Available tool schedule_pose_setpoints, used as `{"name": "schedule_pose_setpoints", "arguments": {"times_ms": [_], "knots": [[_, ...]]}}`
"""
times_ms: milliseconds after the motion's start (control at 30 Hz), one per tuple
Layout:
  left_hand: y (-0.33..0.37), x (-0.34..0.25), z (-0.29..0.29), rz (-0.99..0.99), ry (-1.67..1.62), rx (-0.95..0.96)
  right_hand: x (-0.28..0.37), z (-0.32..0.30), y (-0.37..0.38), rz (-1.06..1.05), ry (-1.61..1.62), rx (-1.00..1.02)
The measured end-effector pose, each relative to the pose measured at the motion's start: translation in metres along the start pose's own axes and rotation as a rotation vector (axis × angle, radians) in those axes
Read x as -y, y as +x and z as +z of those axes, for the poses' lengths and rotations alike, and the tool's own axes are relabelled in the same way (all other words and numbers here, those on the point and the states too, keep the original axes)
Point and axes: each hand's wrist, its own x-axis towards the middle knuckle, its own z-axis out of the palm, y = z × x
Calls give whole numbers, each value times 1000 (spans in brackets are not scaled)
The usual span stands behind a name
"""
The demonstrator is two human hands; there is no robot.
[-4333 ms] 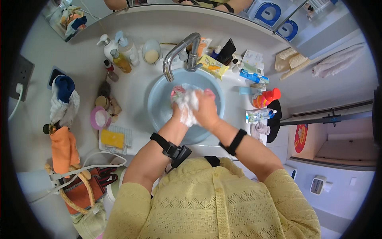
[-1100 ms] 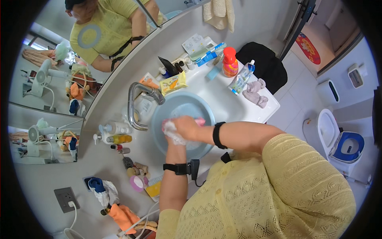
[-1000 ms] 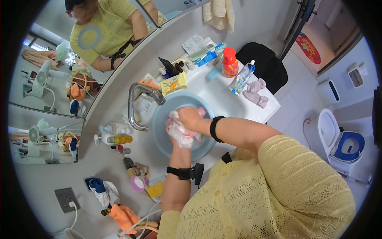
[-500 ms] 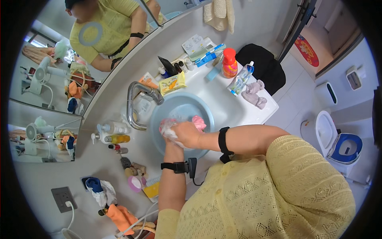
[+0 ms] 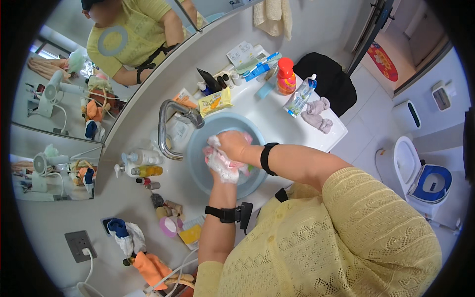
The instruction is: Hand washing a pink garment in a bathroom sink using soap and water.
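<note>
A light blue plastic basin (image 5: 257, 129) stands in the white sink beneath the faucet (image 5: 166, 123). Inside it, a soapy pink cloth (image 5: 223, 157) is bunched between my hands; its exact kind is hidden by foam. My right hand (image 5: 233, 144) is closed over the cloth from above, its fingers pointing left. Below it, my left hand (image 5: 222, 171) grips the cloth from the near side, thick white suds covering most of its fingers. The two hands press together near the basin's middle.
Right of the basin lie small greyish socks (image 5: 316, 115), a toothpaste tube (image 5: 302, 96) and a red-capped bottle (image 5: 285, 76). A yellow wipes pack (image 5: 215, 101) sits behind the basin. Pump bottles (image 5: 146, 157) stand left of the faucet. Cables (image 5: 170, 274) hang near my left elbow.
My right hand has moved up and slightly left over the basin, and my left hand has shifted slightly right. More foam and pink cloth show between them.
</note>
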Motion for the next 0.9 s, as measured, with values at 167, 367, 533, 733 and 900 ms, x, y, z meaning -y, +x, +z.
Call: {"name": "schedule_pose_setpoints", "arguments": {"times_ms": [167, 367, 533, 733, 900], "knots": [[-6, -13, -24, 21, 62, 74, 29, 27, -26, -283, 25, -150], [-20, -14, 15, 31, 188, 10, 8, 6, 5, -5, -45, 5], [1, -13, -35, 39, 165, 150, 28, 24, -22, -328, 92, -138], [11, -12, -34, 58, 269, 131, 10, 6, 0, -40, 42, -11], [17, -14, -46, -84, -70, 238, 16, 17, -9, -185, 24, -102]]}}
